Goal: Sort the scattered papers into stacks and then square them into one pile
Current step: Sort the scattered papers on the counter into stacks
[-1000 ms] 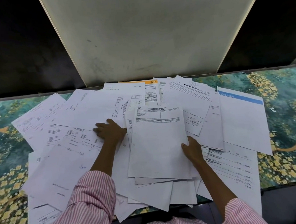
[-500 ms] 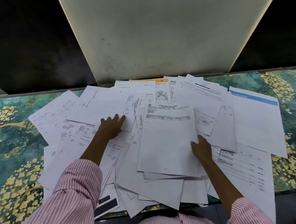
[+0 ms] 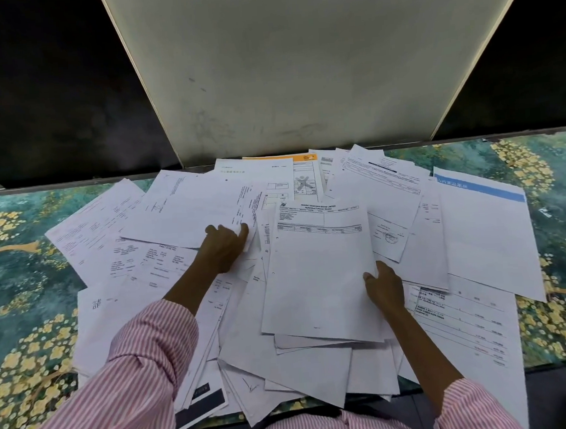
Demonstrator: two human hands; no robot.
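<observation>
White sheets, the scattered papers (image 3: 183,216), cover most of the floral green tabletop (image 3: 22,267) in loose overlapping layers, none of them squared yet. Toward the left of the spread, the left hand (image 3: 226,247) reaches in with its fingers curled under the near edge of a large sheet (image 3: 189,212), pinching that edge against the thumb. Nearer the middle lies a rough gathered stack (image 3: 317,268) with a printed form on top, its lower sheets fanned out unevenly. At its right edge the right hand (image 3: 382,286) presses against the side of the stack; whether the fingers close around it I cannot tell. A blue-banded page (image 3: 486,236) lies farther right. Sorting looks barely begun. Next, the pinched sheet likely needs lifting clear without dragging its neighbours, then laying onto the stack.
</observation>
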